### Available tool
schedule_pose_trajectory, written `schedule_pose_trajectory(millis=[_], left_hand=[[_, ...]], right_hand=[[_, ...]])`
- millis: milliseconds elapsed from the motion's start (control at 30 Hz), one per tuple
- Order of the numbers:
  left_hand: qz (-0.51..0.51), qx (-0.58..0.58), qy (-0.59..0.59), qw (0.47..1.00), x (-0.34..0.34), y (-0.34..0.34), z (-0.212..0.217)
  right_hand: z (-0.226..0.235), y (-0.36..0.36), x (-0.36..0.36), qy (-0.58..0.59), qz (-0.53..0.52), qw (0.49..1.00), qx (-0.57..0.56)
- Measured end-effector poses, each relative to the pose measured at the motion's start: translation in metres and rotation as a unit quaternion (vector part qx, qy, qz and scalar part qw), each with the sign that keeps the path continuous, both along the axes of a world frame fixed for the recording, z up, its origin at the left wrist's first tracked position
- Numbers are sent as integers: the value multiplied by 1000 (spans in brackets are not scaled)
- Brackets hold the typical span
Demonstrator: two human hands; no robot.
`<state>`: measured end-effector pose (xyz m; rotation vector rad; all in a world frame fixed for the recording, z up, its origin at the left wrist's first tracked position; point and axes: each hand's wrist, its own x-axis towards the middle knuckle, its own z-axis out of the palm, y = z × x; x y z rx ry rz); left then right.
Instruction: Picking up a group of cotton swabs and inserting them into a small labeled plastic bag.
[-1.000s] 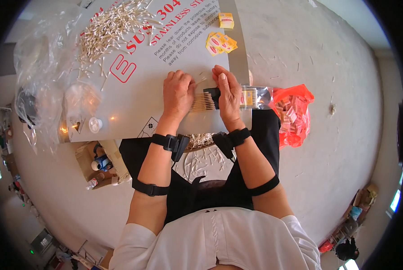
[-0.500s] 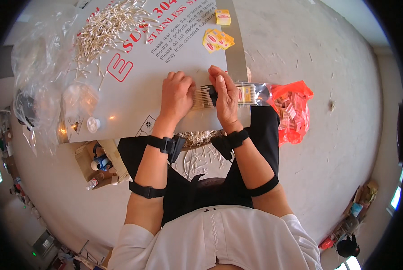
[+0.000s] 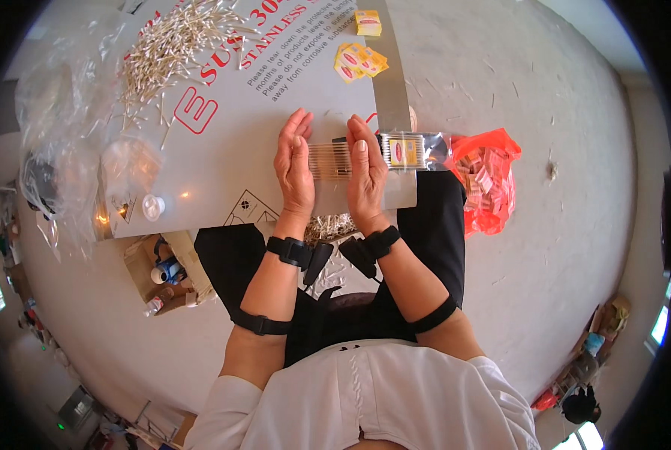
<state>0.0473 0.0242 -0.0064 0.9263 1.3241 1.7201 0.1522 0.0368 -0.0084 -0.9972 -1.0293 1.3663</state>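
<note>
A row of thin cotton swabs (image 3: 326, 161) lies side by side on the grey sheet-topped table (image 3: 230, 169), between my two hands. My left hand (image 3: 296, 172) stands on edge at the left ends of the swabs, its fingers stretched out and its palm turned inward. Facing it, my right hand (image 3: 365, 172) is upright with straight fingers at the other ends. A dark piece beside the swabs is mostly hidden by the right hand. Just right of that hand lies a clear packet (image 3: 404, 152) with swabs and a yellow card inside.
A loose heap of swabs (image 3: 174, 56) covers the far left. Yellow cards (image 3: 359, 61) and a card stack (image 3: 368, 23) lie far right. A red bag (image 3: 509, 154) of small packs hangs by the right edge. Clear plastic (image 3: 58, 127) and a white tub (image 3: 153, 208) are at left.
My left hand has gone from curled fingers to straight ones, palm inward. The right hand has straightened too and shifted slightly left. The swabs now lie in a wider, flatter row between the palms.
</note>
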Motion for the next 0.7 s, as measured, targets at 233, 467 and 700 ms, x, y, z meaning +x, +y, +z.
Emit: schedule_pose_trajectory(millis=[233, 467, 700], left_hand=[[32, 23, -51, 998, -12, -5, 0], [24, -32, 128, 991, -33, -50, 3], [-16, -83, 442, 893, -30, -71, 8]], right_hand=[[-2, 6, 3, 7, -6, 1000, 2], [9, -5, 44, -36, 2, 999, -10], [9, -53, 56, -95, 111, 979, -142]])
